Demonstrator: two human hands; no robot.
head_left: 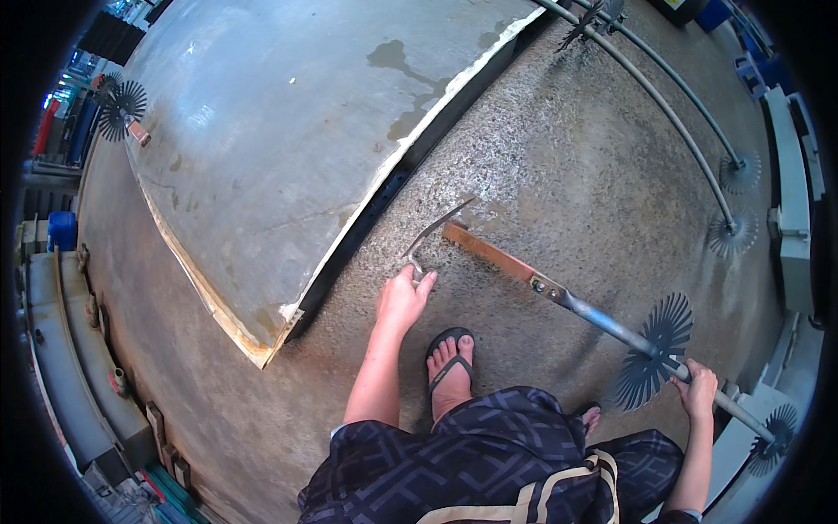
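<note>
My left hand is closed round the handle of a tool with a thin, curved, pointed blade, like a sickle; the grip is mostly hidden in my fingers. The blade points away to the right, near the rusty flat end of a long metal rod. My right hand grips this rod at the lower right, beside a black slotted disc mounted on it. A second slotted disc sits at the rod's right end. The rusty bar is bolted to the rod.
A grey metal-topped table with a pale, chipped edge stands at the upper left. Two long rods with slotted discs stretch across the upper right. Another disc is at the table's far left. Grey metal parts line the left.
</note>
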